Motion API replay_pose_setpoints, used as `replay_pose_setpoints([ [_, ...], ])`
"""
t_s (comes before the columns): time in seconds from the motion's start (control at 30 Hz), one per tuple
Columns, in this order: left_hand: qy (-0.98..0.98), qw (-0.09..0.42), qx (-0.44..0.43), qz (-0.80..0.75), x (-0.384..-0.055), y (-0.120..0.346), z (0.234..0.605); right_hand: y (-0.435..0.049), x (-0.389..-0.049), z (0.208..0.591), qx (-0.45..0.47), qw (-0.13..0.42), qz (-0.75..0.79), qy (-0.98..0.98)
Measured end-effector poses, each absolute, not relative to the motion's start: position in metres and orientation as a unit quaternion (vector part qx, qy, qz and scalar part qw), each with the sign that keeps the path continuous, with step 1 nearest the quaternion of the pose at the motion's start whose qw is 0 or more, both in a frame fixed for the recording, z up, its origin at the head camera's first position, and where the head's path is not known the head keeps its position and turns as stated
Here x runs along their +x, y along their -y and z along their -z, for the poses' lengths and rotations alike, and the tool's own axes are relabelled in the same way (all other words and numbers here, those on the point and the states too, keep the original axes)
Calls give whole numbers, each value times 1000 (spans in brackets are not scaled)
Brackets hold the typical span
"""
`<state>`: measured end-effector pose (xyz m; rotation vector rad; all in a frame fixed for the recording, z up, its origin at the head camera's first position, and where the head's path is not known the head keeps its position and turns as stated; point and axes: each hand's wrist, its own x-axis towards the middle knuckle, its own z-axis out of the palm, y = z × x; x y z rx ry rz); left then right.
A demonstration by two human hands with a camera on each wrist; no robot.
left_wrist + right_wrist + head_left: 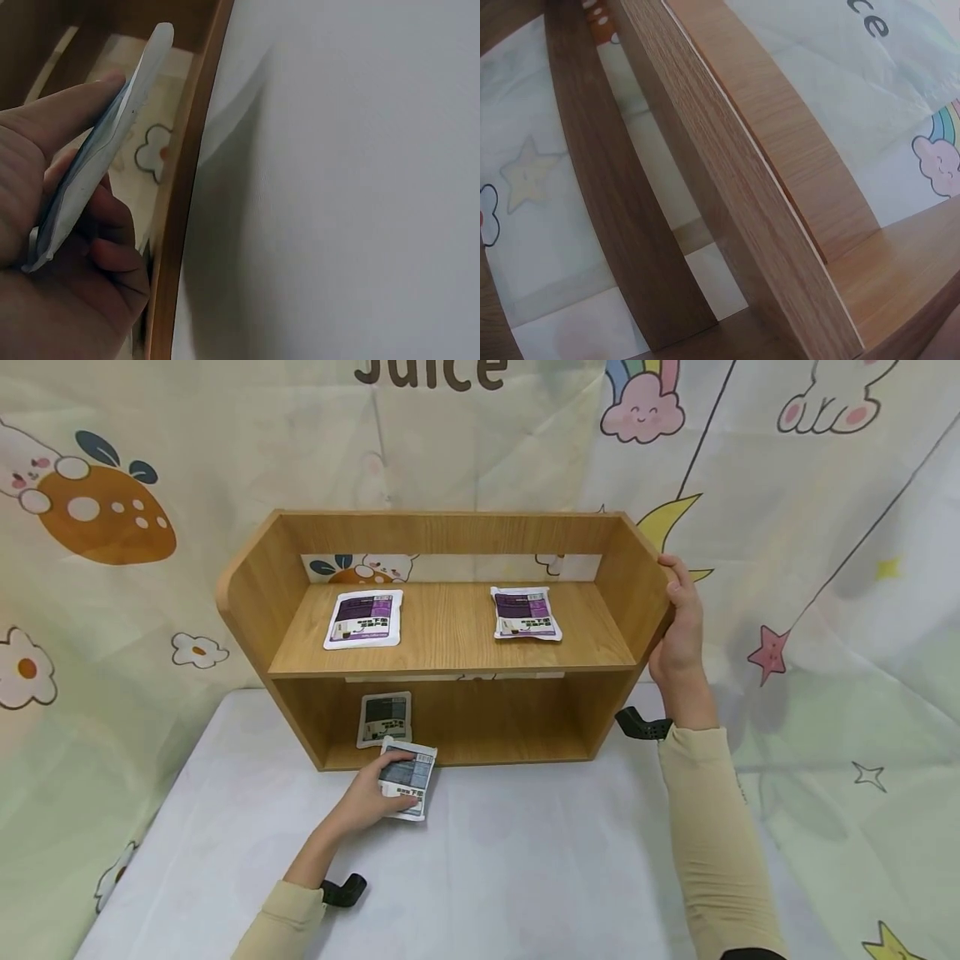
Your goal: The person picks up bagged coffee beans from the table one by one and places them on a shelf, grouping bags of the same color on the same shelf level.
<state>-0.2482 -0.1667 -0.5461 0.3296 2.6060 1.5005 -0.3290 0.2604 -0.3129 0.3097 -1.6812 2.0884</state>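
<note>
My left hand [366,795] pinches a flat white packet [422,770] with a grey-blue label, thumb on one edge and fingers at the other. It is tilted in front of the lower shelf's front edge at the left. In the left wrist view the packet [112,142] appears edge-on, with curled fingers behind it. My right hand [681,627] grips the right side panel [637,581] of a two-tier wooden shelf [450,631]. Just behind the held packet, a similar packet [386,718] leans upright inside the lower tier.
Two purple-labelled packets, one at left [364,620] and one at right [525,613], lie on the upper tier. The shelf stands on a white-covered table [525,852]. A patterned cloth [480,452] hangs behind it.
</note>
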Motion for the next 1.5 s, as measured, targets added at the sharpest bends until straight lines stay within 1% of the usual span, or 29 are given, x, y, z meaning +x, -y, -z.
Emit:
replay_pose_setpoints([
  [0.1, -852, 59, 113, -507, -254, 152, 547, -261, -329, 314, 105, 216, -754, 611],
  [0.33, -845, 47, 127, -518, -277, 120, 546, -263, -331, 313, 126, 230, -752, 605],
  [0.43, -841, 51, 132, -521, -285, 107, 547, -263, -330, 313, 124, 227, -753, 605],
  [0.67, -837, 40, 147, -525, -308, 75, 551, -261, -331, 312, 124, 227, -747, 612],
  [0.83, -834, 55, 165, -524, -321, 52, 551, -260, -331, 313, 126, 225, -748, 611],
  [1.0, -837, 74, 161, -517, -336, 33, 547, -261, -330, 315, 128, 223, -752, 607],
  [1.13, -837, 87, 154, -518, -349, 23, 543, -261, -330, 315, 126, 223, -754, 605],
  [1.37, -823, 92, 164, -535, -366, 9, 538, -258, -333, 312, 142, 217, -751, 608],
  [1.5, -826, 115, 178, -523, -374, 1, 536, -260, -331, 313, 142, 222, -760, 594],
])
